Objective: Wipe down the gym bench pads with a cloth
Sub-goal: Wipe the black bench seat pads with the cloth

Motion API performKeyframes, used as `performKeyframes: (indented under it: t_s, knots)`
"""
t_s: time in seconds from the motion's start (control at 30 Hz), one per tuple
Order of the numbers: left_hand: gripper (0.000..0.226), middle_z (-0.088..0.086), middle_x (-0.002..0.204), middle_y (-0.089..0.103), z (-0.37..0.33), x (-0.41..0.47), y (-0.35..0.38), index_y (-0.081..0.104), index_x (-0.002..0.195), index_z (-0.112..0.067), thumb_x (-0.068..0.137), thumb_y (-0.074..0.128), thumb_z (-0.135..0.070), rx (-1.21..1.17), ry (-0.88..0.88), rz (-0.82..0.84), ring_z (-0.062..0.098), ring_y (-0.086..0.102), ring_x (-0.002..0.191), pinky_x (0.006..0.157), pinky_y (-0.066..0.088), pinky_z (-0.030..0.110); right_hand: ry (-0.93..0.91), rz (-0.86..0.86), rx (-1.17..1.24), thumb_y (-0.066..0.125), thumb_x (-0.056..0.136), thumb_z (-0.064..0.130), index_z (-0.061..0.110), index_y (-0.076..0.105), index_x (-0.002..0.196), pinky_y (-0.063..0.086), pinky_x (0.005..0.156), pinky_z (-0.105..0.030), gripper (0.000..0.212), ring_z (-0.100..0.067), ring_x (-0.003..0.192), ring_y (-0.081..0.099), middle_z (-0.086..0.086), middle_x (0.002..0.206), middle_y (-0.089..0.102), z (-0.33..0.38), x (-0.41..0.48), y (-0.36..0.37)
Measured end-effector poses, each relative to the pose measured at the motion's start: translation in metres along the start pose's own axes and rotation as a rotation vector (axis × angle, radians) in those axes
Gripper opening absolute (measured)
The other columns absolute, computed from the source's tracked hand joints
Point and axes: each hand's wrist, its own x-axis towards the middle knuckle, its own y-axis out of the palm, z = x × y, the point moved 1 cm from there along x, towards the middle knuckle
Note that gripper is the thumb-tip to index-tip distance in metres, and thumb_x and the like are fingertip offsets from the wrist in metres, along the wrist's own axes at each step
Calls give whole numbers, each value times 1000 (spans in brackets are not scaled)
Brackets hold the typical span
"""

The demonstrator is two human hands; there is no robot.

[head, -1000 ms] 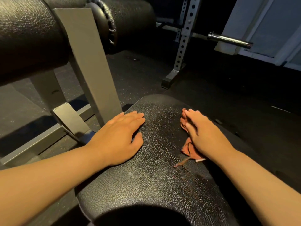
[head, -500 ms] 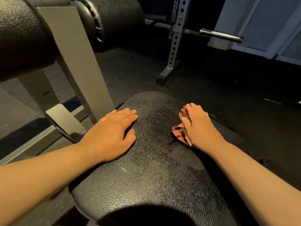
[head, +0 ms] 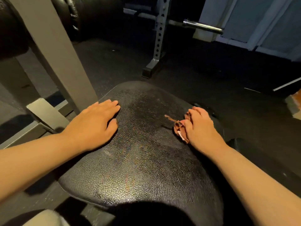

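A black, textured bench seat pad (head: 143,160) fills the lower middle of the head view. My left hand (head: 96,123) lies flat on its left side with straight fingers and holds nothing. My right hand (head: 200,128) is at the pad's right edge, fingers and thumb curled over a bunched reddish-brown cloth (head: 178,126). The cloth is pressed against the pad, and a thin strand of it trails left across the surface. Most of the cloth is hidden under the hand.
A grey steel upright (head: 53,51) slants up beside my left hand. It carries black roller pads (head: 9,30) at the top left. A perforated rack post (head: 158,38) and a chrome barbell end (head: 203,27) stand beyond the pad on dark rubber floor.
My right hand has slid with the cloth toward the pad's right edge, and the cloth has bunched up under it. My left hand stays flat in place.
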Motion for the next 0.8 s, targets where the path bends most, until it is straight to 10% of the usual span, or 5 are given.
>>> performKeyframes:
  t_s: [0.13,0.3,0.53,0.67,0.8]
  knots:
    - [62,2,166,13,-27,0,7,25,157,-18,100,30,-41,9,-111,51,20,4,154,125,1,42,-2,-61,75,37,88,45,8,59,106,46,96,-49,47,-36,109,52,-17,115,56,61,-8,14]
    - [64,3,167,6,-38,-4,14,18,159,-18,100,23,-43,30,-123,51,22,-3,154,124,-4,43,-489,234,185,45,103,36,25,25,156,6,126,-35,59,-12,153,6,5,165,18,94,-66,29]
    - [59,0,167,8,-39,-4,13,20,158,-21,102,28,-38,4,-128,22,18,-2,154,125,-3,42,82,-142,-77,55,96,46,15,66,119,34,104,-44,40,-37,121,44,-16,124,48,8,-12,-3]
    - [59,0,166,14,-38,-3,13,26,156,-20,100,28,-38,-4,-132,7,19,3,154,125,0,43,-215,-217,121,61,90,16,23,65,84,50,88,-62,10,-47,102,58,-27,104,60,75,-20,7]
    - [75,0,166,15,-38,-5,9,27,156,-21,88,14,-48,-10,-98,17,19,5,154,124,1,40,-458,265,191,49,102,32,22,35,152,10,126,-34,52,-12,153,6,5,164,17,85,-46,28]
